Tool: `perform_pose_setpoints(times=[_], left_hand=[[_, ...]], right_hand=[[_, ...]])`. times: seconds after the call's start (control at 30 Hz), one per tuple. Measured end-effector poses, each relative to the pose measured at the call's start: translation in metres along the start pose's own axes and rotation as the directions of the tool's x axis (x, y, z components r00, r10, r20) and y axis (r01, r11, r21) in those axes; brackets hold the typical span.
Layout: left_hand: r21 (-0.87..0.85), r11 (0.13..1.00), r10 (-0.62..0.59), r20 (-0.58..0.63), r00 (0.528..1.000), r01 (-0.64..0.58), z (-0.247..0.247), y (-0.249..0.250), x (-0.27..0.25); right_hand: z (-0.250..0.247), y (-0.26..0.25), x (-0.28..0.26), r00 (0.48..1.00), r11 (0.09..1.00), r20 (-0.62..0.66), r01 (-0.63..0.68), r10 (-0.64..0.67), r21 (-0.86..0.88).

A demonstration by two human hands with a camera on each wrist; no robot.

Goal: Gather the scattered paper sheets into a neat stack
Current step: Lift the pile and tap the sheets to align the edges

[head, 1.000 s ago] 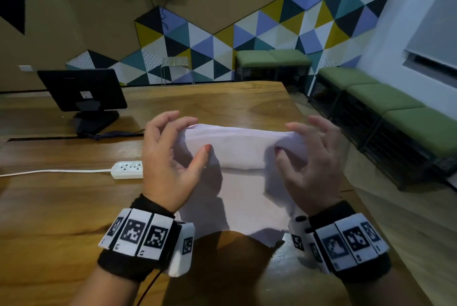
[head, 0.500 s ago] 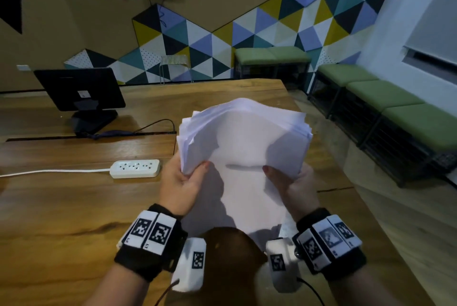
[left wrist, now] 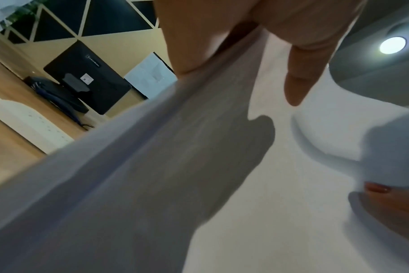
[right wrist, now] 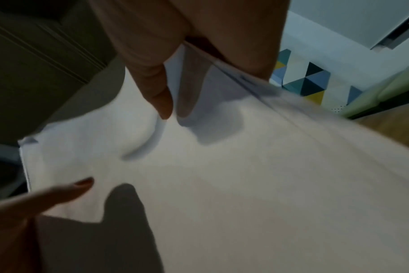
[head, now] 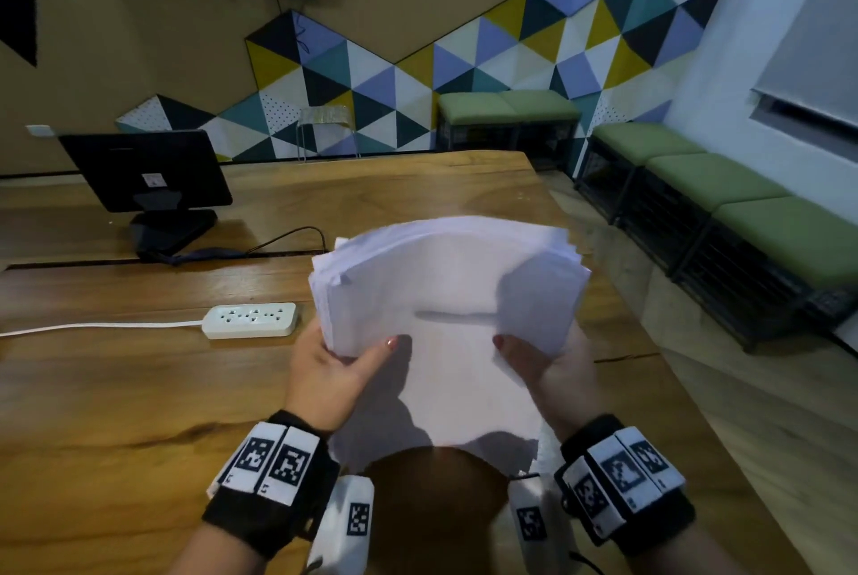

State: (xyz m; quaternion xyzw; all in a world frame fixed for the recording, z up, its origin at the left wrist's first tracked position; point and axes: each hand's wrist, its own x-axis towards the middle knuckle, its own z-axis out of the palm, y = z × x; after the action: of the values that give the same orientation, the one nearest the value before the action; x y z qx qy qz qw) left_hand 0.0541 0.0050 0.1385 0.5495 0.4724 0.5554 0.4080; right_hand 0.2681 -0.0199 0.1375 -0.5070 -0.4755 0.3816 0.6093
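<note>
A thick bundle of white paper sheets (head: pixel 445 296) is held up off the wooden table (head: pixel 116 389), its far edge raised and its sheet ends slightly uneven. My left hand (head: pixel 339 365) grips the bundle's left side, thumb on the front face, fingers behind. My right hand (head: pixel 543 361) grips the right side the same way. In the left wrist view the paper stack (left wrist: pixel 175 166) fills the frame with my left hand's thumb (left wrist: pixel 297 81) on its face. The right wrist view shows the sheets (right wrist: pixel 222 175) pinched under my right hand's thumb (right wrist: pixel 156 92).
A white power strip (head: pixel 250 319) with its cable lies left of the papers. A black monitor (head: pixel 144 170) stands at the back left. Green benches (head: pixel 743 198) line the wall to the right, past the table's right edge.
The sheets lay on the table with both hands pressing on them; now both hands hold the bundle lifted and tilted up. Since half a second ago it has barely moved.
</note>
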Motion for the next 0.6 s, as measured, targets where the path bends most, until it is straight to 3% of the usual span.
perform_pose_setpoints(times=[0.1,0.23,0.37,0.43,0.5,0.53,0.6], left_hand=[[-0.022,1.0,-0.004,-0.037,0.999,0.003,0.001,-0.001,0.0],[-0.033,0.997,0.061,-0.106,0.992,-0.065,0.004,0.003,0.002],[-0.039,0.997,0.057,-0.048,0.997,-0.059,0.003,-0.003,-0.004],[-0.01,0.991,0.13,-0.075,0.989,-0.131,0.001,0.0,-0.009],[0.094,0.955,0.292,-0.132,0.947,-0.282,0.0,0.011,-0.01],[0.185,0.907,0.405,-0.143,0.903,-0.377,0.0,0.018,-0.008],[0.392,0.753,0.605,-0.099,0.79,-0.528,0.0,0.028,-0.002]], right_hand=[[0.002,0.005,-0.002,0.999,0.999,-0.029,-0.044,0.044,-0.006],[0.005,0.002,-0.002,0.997,0.999,-0.05,0.054,-0.053,0.008],[-0.001,0.007,-0.006,0.999,0.999,-0.013,0.037,-0.037,0.008],[-0.003,0.002,-0.01,0.997,0.999,-0.062,0.046,-0.047,-0.019],[-0.001,-0.013,-0.011,0.972,0.981,-0.145,0.177,-0.186,-0.075],[0.001,-0.023,-0.011,0.938,0.946,-0.162,0.281,-0.307,-0.164],[0.006,-0.038,-0.006,0.817,0.75,-0.1,0.464,-0.568,-0.471]])
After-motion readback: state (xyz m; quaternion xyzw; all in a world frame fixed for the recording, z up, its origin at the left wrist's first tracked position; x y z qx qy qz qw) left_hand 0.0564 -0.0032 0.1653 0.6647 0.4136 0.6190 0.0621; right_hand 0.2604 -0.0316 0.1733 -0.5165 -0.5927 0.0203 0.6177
